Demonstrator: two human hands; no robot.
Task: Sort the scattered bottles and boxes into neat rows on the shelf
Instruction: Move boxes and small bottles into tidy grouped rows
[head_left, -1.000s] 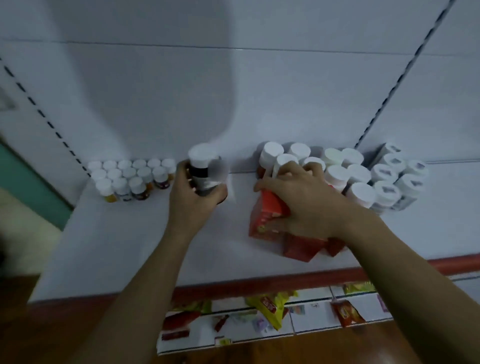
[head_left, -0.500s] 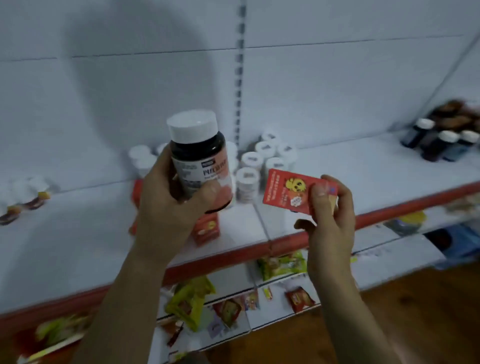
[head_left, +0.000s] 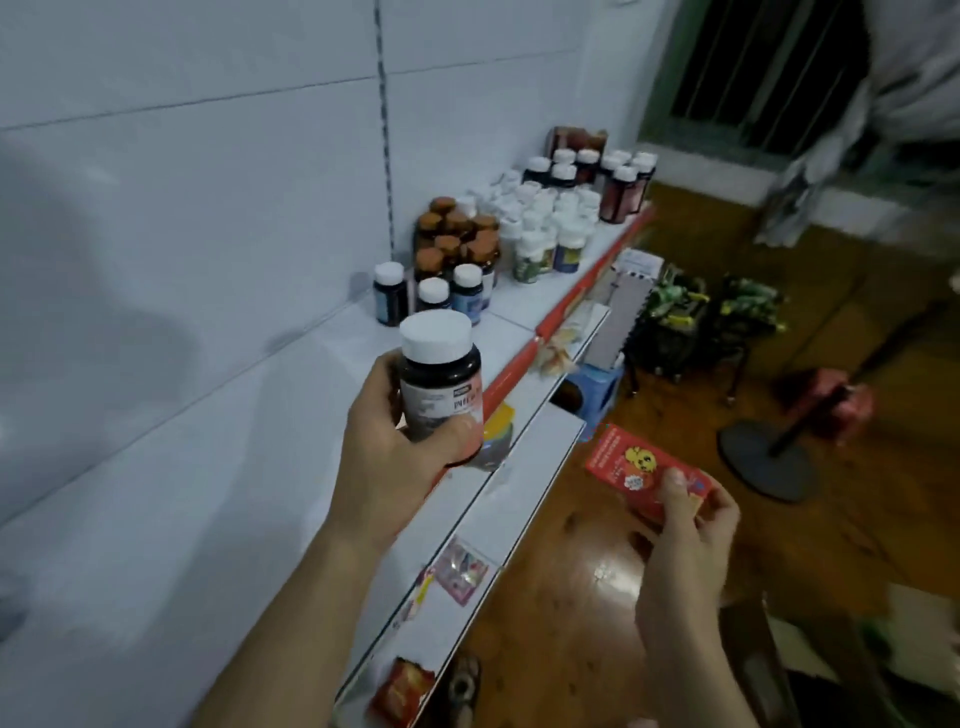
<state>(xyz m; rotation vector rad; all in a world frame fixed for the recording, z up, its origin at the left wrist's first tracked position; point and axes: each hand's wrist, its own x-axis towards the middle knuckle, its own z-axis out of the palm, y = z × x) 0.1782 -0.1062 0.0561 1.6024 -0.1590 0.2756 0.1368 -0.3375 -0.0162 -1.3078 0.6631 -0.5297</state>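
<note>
Head view: I see left hand (head_left: 395, 447) wrapped firm around dark supplement bottle (head_left: 441, 382), white cap up, held upright above white shelf (head_left: 208, 519), near its red front edge. Right hand (head_left: 685, 525) pinches red box (head_left: 641, 473) between thumb and fingers, out over wooden floor (head_left: 597, 571), well apart from shelf. Label print blurred, possibly cartoon figure. Grouped bottles (head_left: 519, 228) stand at far shelf end.
</note>
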